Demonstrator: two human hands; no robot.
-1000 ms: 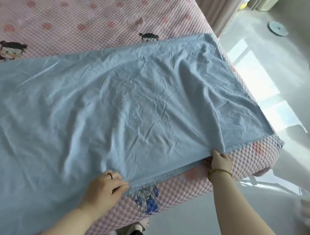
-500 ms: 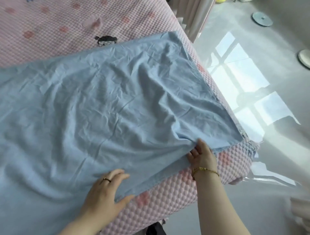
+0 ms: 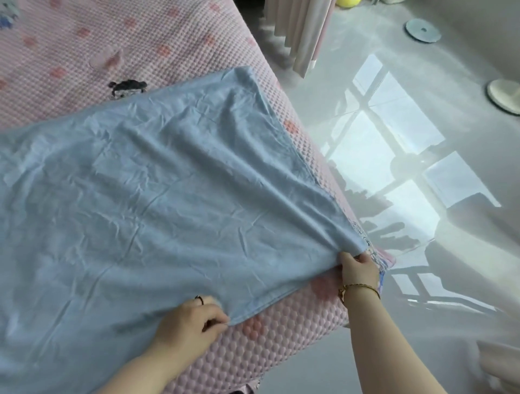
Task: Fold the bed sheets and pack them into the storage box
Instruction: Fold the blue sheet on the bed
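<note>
A light blue bed sheet (image 3: 157,208) lies spread and wrinkled across the pink quilted bed (image 3: 157,36), reaching the bed's right edge. My left hand (image 3: 191,323) pinches the sheet's near hem at the lower middle, fingers curled, a dark ring on one finger. My right hand (image 3: 357,270), with a gold bracelet at the wrist, grips the sheet's near right corner at the bed's corner, and folds fan out from that grip. No storage box is in view.
The glossy grey floor (image 3: 422,84) lies to the right with bright window reflections. A pink curtain (image 3: 301,31) hangs at the top. Two round discs (image 3: 423,30) (image 3: 505,95) lie on the floor, and a yellow ball (image 3: 348,2) sits at the top edge.
My right hand moved right along the near hem to the sheet's corner and took hold of it. My left hand went from pinching to lying flat, then pinched the hem again. The view swung right.
</note>
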